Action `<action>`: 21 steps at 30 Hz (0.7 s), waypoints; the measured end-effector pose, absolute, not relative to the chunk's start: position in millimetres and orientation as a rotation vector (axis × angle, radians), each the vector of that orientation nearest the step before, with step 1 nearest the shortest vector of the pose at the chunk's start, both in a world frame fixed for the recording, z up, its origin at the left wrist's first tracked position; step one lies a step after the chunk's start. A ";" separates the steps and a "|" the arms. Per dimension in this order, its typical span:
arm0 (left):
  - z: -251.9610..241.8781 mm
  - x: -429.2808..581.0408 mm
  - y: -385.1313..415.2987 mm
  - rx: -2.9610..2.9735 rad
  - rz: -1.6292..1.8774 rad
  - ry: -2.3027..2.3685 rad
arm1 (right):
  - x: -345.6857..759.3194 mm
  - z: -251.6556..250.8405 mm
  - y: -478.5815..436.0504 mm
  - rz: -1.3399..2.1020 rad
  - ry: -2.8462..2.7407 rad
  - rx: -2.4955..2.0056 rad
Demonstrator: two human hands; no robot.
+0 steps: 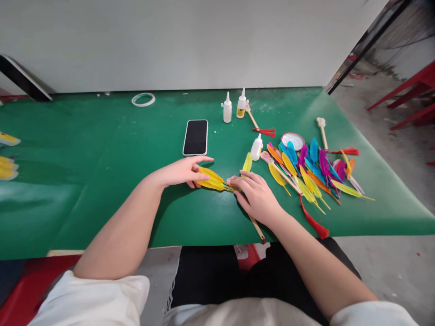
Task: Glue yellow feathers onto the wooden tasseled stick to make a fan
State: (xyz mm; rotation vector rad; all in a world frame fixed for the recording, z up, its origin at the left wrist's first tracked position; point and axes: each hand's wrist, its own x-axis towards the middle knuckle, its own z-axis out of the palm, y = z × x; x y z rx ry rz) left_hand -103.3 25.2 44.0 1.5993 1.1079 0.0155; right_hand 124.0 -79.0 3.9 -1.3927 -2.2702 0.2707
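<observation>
Several yellow feathers (212,179) lie fanned out, their quills meeting at the head of a wooden stick (256,227) with a bit of red at its lower end. My left hand (181,173) pinches the feather tips between thumb and fingers, the index finger stretched out. Fingers of my right hand (256,194) press on the quills and the stick's head, hiding most of that joint. Just above the right hand a yellow-green feather (247,163) sits on the table. A phone (195,137) rests beyond the left hand.
To the right spreads a pile of coloured feathers (314,167) with a red-tasselled stick (283,175) on it. Nearby are a small round dish (292,141), a tipped glue bottle (257,147) and two upright glue bottles (227,108). A white ring (143,99) lies at the back left.
</observation>
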 end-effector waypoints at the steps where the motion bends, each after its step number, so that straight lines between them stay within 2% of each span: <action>1: 44.0 -103.6 24.8 1.586 -0.014 1.093 | 124.3 4.0 -79.2 0.276 -2.272 -1.394; 21: 34.3 -107.9 28.2 1.537 0.028 1.012 | 125.9 4.5 -80.8 0.188 -2.311 -1.372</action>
